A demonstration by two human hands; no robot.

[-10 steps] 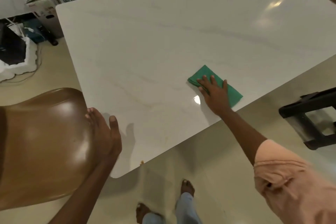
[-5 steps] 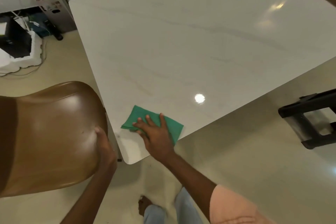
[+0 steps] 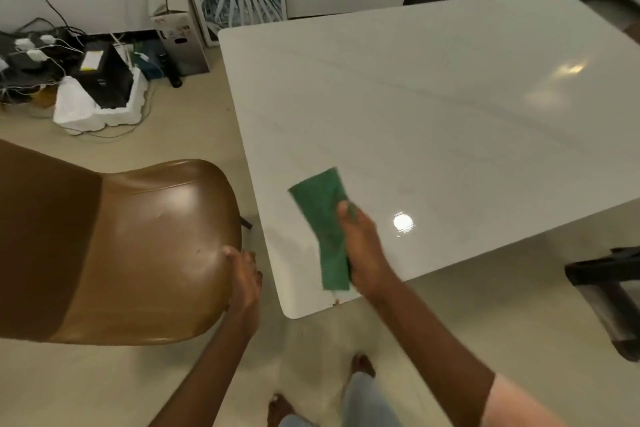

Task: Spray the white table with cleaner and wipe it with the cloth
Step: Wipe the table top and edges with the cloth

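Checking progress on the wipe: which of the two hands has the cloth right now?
The right hand has it, holding the green cloth over the white table near its corner. The left hand only rests on the brown chair back.

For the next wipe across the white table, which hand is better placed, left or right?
Right, most likely. The right hand already grips the green cloth over the white table near its front corner. The left hand rests on the brown chair back, off the table and without a cloth.
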